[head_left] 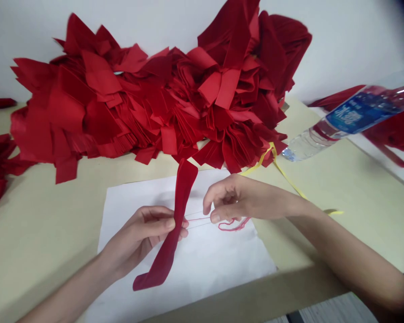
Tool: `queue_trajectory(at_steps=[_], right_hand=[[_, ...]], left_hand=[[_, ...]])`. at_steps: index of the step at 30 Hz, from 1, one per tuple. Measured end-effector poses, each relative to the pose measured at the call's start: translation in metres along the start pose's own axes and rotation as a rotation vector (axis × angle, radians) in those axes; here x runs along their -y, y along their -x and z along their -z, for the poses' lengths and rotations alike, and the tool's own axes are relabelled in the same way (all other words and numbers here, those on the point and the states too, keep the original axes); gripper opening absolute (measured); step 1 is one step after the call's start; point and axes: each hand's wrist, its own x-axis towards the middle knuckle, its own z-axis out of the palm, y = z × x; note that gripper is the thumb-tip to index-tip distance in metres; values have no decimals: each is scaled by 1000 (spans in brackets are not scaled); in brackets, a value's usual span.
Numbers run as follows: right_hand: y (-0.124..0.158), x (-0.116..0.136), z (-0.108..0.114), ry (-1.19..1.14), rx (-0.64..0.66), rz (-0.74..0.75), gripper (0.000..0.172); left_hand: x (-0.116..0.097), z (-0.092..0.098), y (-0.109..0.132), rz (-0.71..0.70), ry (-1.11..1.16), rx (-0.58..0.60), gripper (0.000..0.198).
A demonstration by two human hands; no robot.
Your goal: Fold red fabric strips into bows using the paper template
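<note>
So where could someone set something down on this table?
Bare tabletop shows left of the white paper sheet, below the heap of red fabric pieces. Another patch lies right of the yellow ribbon, under the plastic water bottle. The sheet's lower right part is open too. It's crowded at the back and around the left hand and right hand.

Even, flat indoor light fills the scene, leaving only soft, pale shadows on the counter [43, 233] beneath the right grip [229, 199]. Beyond that grip, glare streaks a plastic water bottle [366, 112], which blurs and bows with wide-angle distortion toward the frame's darkened top right corner.
</note>
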Motion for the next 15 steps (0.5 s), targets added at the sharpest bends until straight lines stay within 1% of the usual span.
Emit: queue_trajectory(at_steps=[5,10,15], right_hand=[[1,-5,7,65,31,-19,28],[5,-5,13,183,37,-1,24],[16,1,26,245,-33,27,25]], left_hand=[[-1,2,0,-6,35,12,8],[-2,3,0,-5,26,39,7],[-2,3,-1,-7,-5,38,7]])
